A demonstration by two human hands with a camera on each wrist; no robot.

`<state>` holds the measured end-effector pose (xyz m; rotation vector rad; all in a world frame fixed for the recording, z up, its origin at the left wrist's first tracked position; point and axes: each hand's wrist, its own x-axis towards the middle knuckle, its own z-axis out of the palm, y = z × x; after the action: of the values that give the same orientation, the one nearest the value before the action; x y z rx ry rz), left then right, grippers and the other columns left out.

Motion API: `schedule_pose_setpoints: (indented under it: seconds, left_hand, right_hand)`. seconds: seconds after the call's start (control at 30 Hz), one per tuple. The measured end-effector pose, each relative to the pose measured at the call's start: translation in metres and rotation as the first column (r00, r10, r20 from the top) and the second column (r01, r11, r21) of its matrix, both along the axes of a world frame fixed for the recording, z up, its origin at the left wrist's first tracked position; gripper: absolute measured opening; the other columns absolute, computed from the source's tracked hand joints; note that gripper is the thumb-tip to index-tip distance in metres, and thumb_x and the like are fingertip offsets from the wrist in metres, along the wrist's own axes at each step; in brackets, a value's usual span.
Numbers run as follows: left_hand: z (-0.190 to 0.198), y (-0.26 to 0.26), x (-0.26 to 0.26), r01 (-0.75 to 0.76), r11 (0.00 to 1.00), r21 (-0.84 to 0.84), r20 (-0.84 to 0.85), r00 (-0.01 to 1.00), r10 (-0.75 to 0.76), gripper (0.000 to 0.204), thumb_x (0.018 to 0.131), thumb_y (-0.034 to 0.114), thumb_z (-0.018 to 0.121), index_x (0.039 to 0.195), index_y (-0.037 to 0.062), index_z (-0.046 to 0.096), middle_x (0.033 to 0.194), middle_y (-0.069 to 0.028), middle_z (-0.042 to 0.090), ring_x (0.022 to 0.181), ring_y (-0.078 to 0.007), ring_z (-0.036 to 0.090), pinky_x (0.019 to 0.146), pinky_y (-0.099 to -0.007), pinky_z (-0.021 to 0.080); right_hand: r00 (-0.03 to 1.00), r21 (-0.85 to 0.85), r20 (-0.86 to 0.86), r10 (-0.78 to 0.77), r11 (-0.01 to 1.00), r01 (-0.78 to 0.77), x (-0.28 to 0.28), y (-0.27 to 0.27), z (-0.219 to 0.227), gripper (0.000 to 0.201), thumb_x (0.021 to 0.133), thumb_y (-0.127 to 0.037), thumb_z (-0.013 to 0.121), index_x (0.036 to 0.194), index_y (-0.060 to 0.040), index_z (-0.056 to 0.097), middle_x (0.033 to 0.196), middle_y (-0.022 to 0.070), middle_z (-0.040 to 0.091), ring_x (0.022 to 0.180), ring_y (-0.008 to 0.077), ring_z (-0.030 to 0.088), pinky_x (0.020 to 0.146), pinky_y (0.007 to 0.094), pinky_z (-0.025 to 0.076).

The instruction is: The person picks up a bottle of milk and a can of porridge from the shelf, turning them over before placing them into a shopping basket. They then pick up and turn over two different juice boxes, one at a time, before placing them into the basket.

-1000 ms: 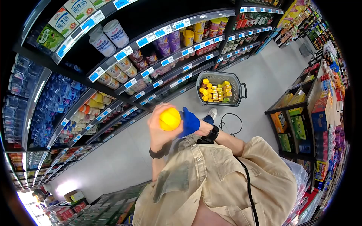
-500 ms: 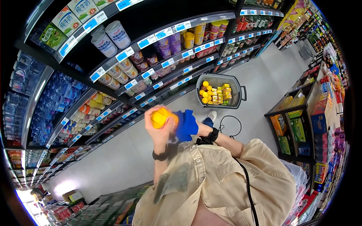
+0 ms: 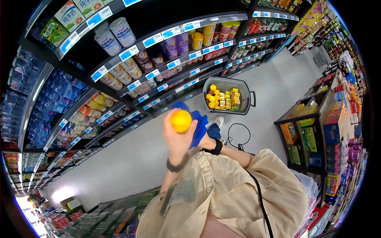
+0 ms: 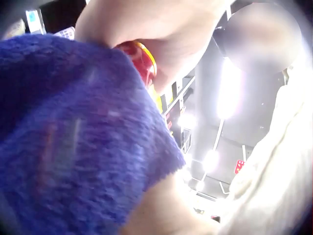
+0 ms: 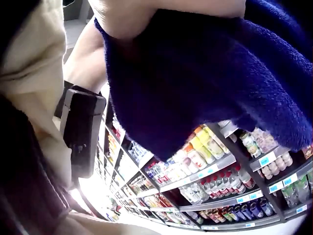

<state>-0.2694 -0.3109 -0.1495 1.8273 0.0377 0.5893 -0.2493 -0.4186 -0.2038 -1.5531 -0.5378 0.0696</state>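
Yellow-capped bottle [image 3: 180, 120] gripped upright in left hand [image 3: 179, 137], blue cloth [image 3: 197, 125] pressed against bottle by right hand [image 3: 205, 139], grey basket [image 3: 242, 104] on floor beyond, near shelves [image 3: 158, 81]

Bottle [image 3: 180, 121] in left hand [image 3: 178, 137]; cloth [image 3: 198, 125] just right of it, touching. Basket [image 3: 246, 89] beyond, on floor. Shelves [image 3: 119, 79] left.

The yellow lid [image 3: 180, 120] looks like smooth, slightly glossy plastic. The blue cloth [image 3: 198, 126] pressed against it is thick, fuzzy terry, matt and rough-napped. The far basket [image 3: 247, 93] is grey moulded plastic mesh. The shirt [image 3: 222, 194] nearest the camera is matt woven beige fabric. The left-hand shelves [image 3: 119, 85] appear dark painted metal, and the floor [image 3: 131, 158] is smooth with a dull sheen.
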Motion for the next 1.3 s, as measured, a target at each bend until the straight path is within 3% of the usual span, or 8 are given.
schedule_pose_setpoints:
  seconds: [0.13,0.37,0.4,0.57,0.77,0.97,1.13,1.3]
  left_hand:
    - [0.003,0.005,-0.003,0.134,0.932,-0.336,0.043,0.991,-0.126,0.041,0.104,0.023,0.048,0.138,-0.0011,0.046,0.133,-0.0161,0.054,0.127,-0.0242,0.049,0.107,-0.0382,0.039]
    - [-0.036,0.032,-0.012,0.275,0.819,-0.503,-0.209,0.881,-0.424,0.029,0.103,0.016,0.054,0.127,-0.0019,0.054,0.121,-0.0124,0.06,0.099,-0.0176,0.063,0.087,-0.0317,0.054]
    - [-0.036,0.025,-0.01,0.286,0.768,-0.574,-0.179,0.871,-0.458,0.029,0.103,0.017,0.055,0.126,-0.0021,0.055,0.121,-0.0124,0.061,0.097,-0.0176,0.064,0.083,-0.0317,0.056]
    - [-0.023,0.022,-0.003,0.167,0.64,-0.75,-0.299,0.778,-0.553,0.031,0.101,0.016,0.059,0.127,0.0,0.054,0.121,-0.0112,0.059,0.091,-0.0189,0.066,0.074,-0.0325,0.061]
    - [-0.055,0.019,0.002,0.344,0.751,-0.564,-0.204,0.823,-0.531,0.038,0.097,0.015,0.065,0.129,0.0022,0.049,0.117,-0.0098,0.059,0.101,-0.0182,0.064,0.085,-0.0316,0.055]
    - [-0.047,0.017,0.003,0.416,0.697,-0.584,-0.203,0.756,-0.622,0.057,0.09,0.001,0.064,0.141,0.0056,0.04,0.129,-0.0129,0.058,0.118,-0.0205,0.057,0.102,-0.0358,0.047]
    - [-0.047,0.009,-0.003,0.315,0.787,-0.53,-0.14,0.883,-0.448,0.07,0.077,0.0,0.078,0.139,0.0083,0.046,0.129,-0.0098,0.055,0.118,-0.023,0.057,0.1,-0.0363,0.051]
    - [-0.052,0.01,-0.006,0.19,0.981,-0.05,0.024,0.982,-0.188,0.065,0.069,0.006,0.085,0.128,0.0135,0.059,0.122,-0.0119,0.054,0.117,-0.0286,0.055,0.094,-0.0376,0.051]
  right_hand:
    - [0.996,0.025,-0.088,-0.017,0.999,0.019,0.009,-0.007,0.03,0.031,0.083,-0.007,0.075,0.111,-0.0025,0.062,0.103,0.0068,0.069,0.094,0.0138,0.067,0.08,0.0295,0.054]
    - [0.85,0.494,-0.519,0.089,0.843,0.213,0.017,-0.032,-0.043,0.033,0.09,-0.01,0.071,0.119,-0.0005,0.058,0.104,0.0091,0.068,0.091,0.0205,0.069,0.077,0.0334,0.059]
    - [0.921,0.322,-0.39,-0.021,0.933,0.157,0.013,-0.036,-0.039,0.026,0.099,-0.016,0.06,0.121,-0.0019,0.06,0.104,0.0061,0.069,0.081,0.0102,0.067,0.064,0.0212,0.055]
    - [0.932,0.238,-0.361,-0.005,0.966,0.097,0.01,-0.032,-0.018,0.022,0.1,-0.017,0.057,0.116,-0.0021,0.062,0.104,0.0063,0.069,0.087,0.0118,0.068,0.069,0.0232,0.055]
    - [0.903,0.368,-0.4,0.155,0.93,0.003,0.011,-0.048,-0.052,0.035,0.099,-0.021,0.058,0.128,-0.0018,0.052,0.113,0.0108,0.066,0.095,0.0208,0.068,0.079,0.0316,0.057]
    - [0.837,0.753,-0.49,0.244,0.603,0.265,0.014,-0.019,-0.019,0.042,0.099,-0.024,0.057,0.132,-0.001,0.048,0.118,0.015,0.064,0.1,0.0259,0.067,0.086,0.0365,0.056]
    - [0.943,0.631,-0.329,-0.044,0.733,0.254,0.015,-0.007,0.018,0.041,0.098,-0.023,0.055,0.131,-0.0003,0.047,0.117,0.0164,0.062,0.104,0.0285,0.065,0.091,0.0408,0.055]
    - [0.934,0.649,-0.356,0.016,0.723,0.235,0.014,-0.006,0.024,0.038,0.097,-0.02,0.054,0.129,-0.0001,0.048,0.115,0.0153,0.062,0.104,0.028,0.066,0.09,0.0403,0.055]
